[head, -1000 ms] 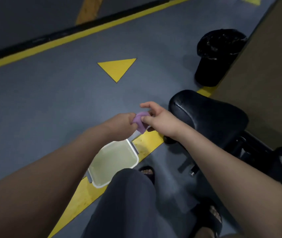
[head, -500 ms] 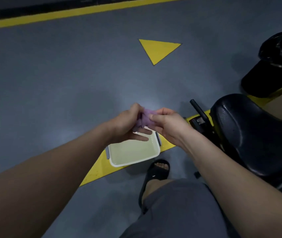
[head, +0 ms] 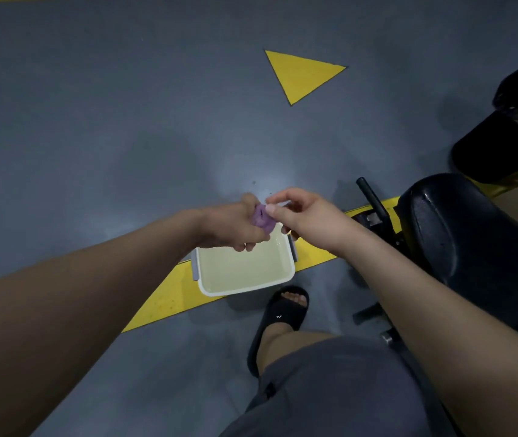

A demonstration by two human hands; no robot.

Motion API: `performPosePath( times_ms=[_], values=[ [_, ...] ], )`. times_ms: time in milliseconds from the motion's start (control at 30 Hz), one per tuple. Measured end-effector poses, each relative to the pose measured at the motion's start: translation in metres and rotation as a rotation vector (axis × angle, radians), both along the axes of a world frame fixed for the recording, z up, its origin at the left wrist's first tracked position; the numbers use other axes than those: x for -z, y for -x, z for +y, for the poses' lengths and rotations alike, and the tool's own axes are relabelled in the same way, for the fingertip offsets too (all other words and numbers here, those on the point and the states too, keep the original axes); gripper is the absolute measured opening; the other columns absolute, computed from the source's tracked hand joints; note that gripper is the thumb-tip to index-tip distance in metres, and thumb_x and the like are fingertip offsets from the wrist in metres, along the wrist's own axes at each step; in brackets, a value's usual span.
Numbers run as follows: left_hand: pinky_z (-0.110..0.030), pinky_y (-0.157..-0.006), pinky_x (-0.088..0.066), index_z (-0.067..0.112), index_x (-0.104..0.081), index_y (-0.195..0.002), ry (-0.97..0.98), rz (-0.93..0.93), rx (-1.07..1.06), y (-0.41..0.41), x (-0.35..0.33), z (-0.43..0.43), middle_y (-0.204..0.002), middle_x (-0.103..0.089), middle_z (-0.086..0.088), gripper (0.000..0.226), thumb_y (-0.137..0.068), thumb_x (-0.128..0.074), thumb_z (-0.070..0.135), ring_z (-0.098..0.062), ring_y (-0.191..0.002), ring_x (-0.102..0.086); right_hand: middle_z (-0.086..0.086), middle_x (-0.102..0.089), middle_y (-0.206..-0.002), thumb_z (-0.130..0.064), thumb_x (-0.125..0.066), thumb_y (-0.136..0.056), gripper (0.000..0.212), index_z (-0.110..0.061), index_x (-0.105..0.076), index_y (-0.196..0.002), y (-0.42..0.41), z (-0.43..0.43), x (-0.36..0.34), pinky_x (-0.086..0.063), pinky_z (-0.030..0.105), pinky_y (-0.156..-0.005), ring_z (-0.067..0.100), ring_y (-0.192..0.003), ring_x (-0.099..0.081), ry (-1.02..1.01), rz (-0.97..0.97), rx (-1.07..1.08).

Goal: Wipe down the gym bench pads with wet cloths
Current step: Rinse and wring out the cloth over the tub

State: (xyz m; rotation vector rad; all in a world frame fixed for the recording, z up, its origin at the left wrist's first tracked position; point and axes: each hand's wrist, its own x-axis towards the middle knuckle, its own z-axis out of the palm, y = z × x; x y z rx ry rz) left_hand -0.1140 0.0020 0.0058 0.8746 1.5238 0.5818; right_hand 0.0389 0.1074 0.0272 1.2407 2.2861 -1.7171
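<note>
A small purple cloth (head: 262, 217), bunched up, is gripped in my left hand (head: 234, 227). My right hand (head: 301, 214) pinches the cloth's upper right edge between thumb and forefinger. Both hands hover over the far rim of a white tub (head: 278, 280) of pale water that stands on the floor. The black gym bench pad (head: 459, 244) lies to the right of my right forearm, its surface shiny.
A black bin with a bag liner (head: 509, 127) stands at the far right. A black bench handle (head: 372, 198) and frame parts sit between tub and pad. My foot in a black slide sandal (head: 282, 316) is just behind the tub. Yellow floor markings cross the grey floor.
The view has swung left and down, so the tub now sits below my hands. The hands stayed together on the cloth; the right hand's grip shifted to a pinch at its edge.
</note>
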Motion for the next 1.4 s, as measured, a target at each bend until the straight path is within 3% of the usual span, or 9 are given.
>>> performPosePath(
  times_ms=[133, 433, 567, 700, 833, 1067, 1233, 1300, 1400],
  values=[
    [-0.027, -0.057, -0.042, 0.006, -0.055, -0.107, -0.019, -0.034, -0.051, 0.004, 0.004, -0.001, -0.078, -0.057, -0.012, 0.033, -0.075, -0.066, 0.007, -0.021, -0.067, -0.052, 0.012, -0.067, -0.077, -0.015, -0.066, -0.097, 0.015, -0.001, -0.062, -0.101, 0.005, -0.004, 0.011, -0.057, 0.034, -0.071, 0.018, -0.061, -0.061, 0.070, -0.012, 0.100],
    [-0.025, -0.054, -0.036, 0.027, -0.054, -0.087, 0.011, 0.002, 0.138, -0.002, -0.001, 0.008, -0.068, -0.049, 0.009, 0.029, -0.079, -0.081, 0.032, -0.018, -0.056, -0.037, 0.009, -0.072, -0.075, -0.022, -0.067, -0.094, 0.018, -0.013, -0.055, -0.084, 0.006, -0.010, 0.004, -0.058, 0.044, -0.075, 0.020, -0.062, -0.067, -0.074, -0.019, 0.052],
    [-0.027, -0.059, -0.046, 0.026, -0.062, -0.104, 0.036, 0.149, 0.163, 0.000, -0.011, 0.010, -0.076, -0.065, 0.012, 0.038, -0.076, -0.086, 0.039, -0.018, -0.065, -0.062, 0.007, -0.068, -0.071, -0.022, -0.067, -0.093, 0.021, -0.015, -0.053, -0.081, 0.001, -0.008, -0.002, -0.049, 0.030, -0.060, 0.010, -0.055, -0.058, -0.158, -0.087, -0.057],
    [-0.032, -0.062, -0.051, 0.037, -0.033, -0.134, 0.016, 0.023, 0.087, 0.000, -0.013, 0.009, -0.081, -0.070, -0.002, 0.081, -0.076, -0.089, 0.027, -0.018, -0.067, -0.066, 0.015, -0.070, -0.079, -0.019, -0.068, -0.089, 0.019, -0.011, -0.054, -0.081, -0.002, -0.008, -0.003, -0.051, 0.037, -0.059, 0.018, -0.062, -0.058, -0.207, -0.095, -0.101],
    [-0.028, -0.056, -0.043, 0.033, -0.064, -0.076, 0.006, 0.153, 0.140, -0.009, -0.009, 0.007, -0.058, -0.051, 0.007, 0.014, -0.081, -0.075, 0.026, -0.023, -0.057, -0.046, 0.009, -0.070, -0.073, -0.015, -0.068, -0.091, 0.019, -0.007, -0.054, -0.081, -0.003, -0.007, -0.008, -0.046, 0.019, -0.053, 0.009, -0.056, -0.061, -0.169, -0.042, -0.052],
    [-0.023, -0.046, -0.038, 0.014, -0.050, -0.089, 0.049, 0.185, 0.046, -0.013, 0.004, 0.005, -0.073, -0.053, -0.007, 0.004, -0.087, -0.053, 0.015, -0.018, -0.046, -0.049, 0.004, -0.068, -0.090, -0.012, -0.060, -0.093, 0.015, -0.013, -0.053, -0.106, -0.008, -0.002, -0.008, -0.051, 0.030, -0.067, 0.017, -0.067, -0.064, -0.061, -0.057, -0.079],
    [-0.026, -0.051, -0.012, 0.024, -0.032, -0.083, 0.230, 0.028, 0.049, 0.002, -0.010, 0.010, -0.067, -0.020, -0.001, 0.030, -0.091, -0.058, 0.013, -0.016, -0.051, -0.016, -0.005, -0.046, -0.135, -0.010, -0.055, -0.086, 0.084, -0.032, -0.018, -0.159, -0.013, 0.000, -0.007, -0.036, 0.024, -0.075, 0.017, -0.112, -0.053, -0.651, -0.221, -0.607],
    [-0.026, -0.050, -0.011, 0.025, -0.028, -0.079, 0.248, 0.006, 0.111, 0.003, -0.017, 0.011, -0.064, -0.019, 0.001, 0.036, -0.093, -0.059, 0.013, -0.016, -0.052, -0.015, 0.000, -0.050, -0.129, -0.011, -0.055, -0.087, 0.069, -0.022, -0.033, -0.152, -0.007, -0.004, -0.003, -0.036, 0.028, -0.074, 0.022, -0.110, -0.055, -0.882, -0.204, -0.679],
    [-0.031, -0.053, -0.010, 0.024, -0.028, -0.070, 0.273, 0.063, 0.186, -0.001, -0.019, 0.013, -0.063, -0.018, -0.002, 0.043, -0.082, -0.068, 0.019, -0.021, -0.055, -0.014, 0.004, -0.054, -0.092, -0.024, -0.068, -0.084, 0.019, -0.015, -0.057, -0.097, 0.008, -0.010, 0.002, -0.026, 0.028, -0.049, 0.028, -0.075, -0.061, -1.193, -0.172, -0.643]
  ],
)
